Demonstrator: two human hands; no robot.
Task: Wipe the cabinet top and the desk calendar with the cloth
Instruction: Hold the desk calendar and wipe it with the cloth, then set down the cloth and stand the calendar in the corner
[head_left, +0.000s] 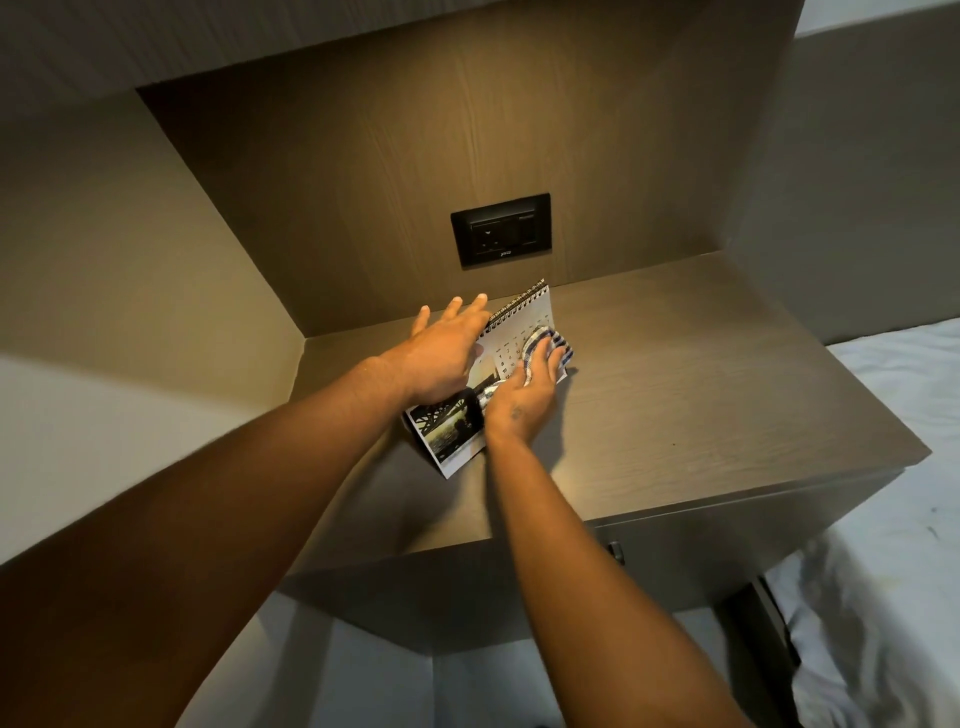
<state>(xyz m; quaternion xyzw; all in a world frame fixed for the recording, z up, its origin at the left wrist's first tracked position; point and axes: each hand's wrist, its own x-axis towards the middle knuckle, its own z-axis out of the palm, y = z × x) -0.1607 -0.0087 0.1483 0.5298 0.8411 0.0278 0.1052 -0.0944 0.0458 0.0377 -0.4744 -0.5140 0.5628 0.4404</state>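
Surface: brown wood-grain cabinet top (675, 395).
Calendar (511, 332): tilted, near the back-left corner.
Left hand (441, 358): fingers spread flat over the calendar's top edge.
Right hand (524, 400): fingers pressing checked cloth (540, 348) against its page.

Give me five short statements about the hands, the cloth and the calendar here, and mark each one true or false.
1. The right hand presses a checked cloth against the desk calendar. True.
2. The calendar lies flat and closed. False: it stands tented on the cabinet top.
3. The left hand rests on the calendar with fingers spread. True.
4. The left hand holds the cloth. False: the right hand does.
5. A plug sits in the wall socket. False: nothing is plugged in.
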